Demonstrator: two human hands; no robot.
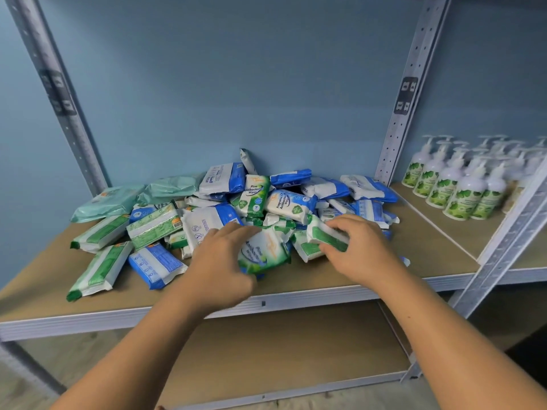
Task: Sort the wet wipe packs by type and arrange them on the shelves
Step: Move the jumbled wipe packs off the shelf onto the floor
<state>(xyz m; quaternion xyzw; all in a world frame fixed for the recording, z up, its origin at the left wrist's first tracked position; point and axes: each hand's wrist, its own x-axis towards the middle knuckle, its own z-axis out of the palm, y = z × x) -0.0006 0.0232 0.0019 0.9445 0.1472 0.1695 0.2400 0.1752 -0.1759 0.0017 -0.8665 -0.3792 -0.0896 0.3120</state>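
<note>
Holding a green pack (262, 253) with the left grip (220, 261), fingers curled round it. Pinching a second green pack (324, 235) with the right grip (361, 250), just beside the first. Behind both grips, a pile of packs (284, 202) on the shelf (429, 247). Bottles (461, 190) far right.

A heap of wet wipe packs (266, 199) lies on the shelf (325, 281). At its near edge the left hand (220, 261) grips a green pack (263, 253). Just to the right, the right hand (359, 250) holds a second green pack (325, 236). Pump bottles (461, 184) stand far right.
</note>
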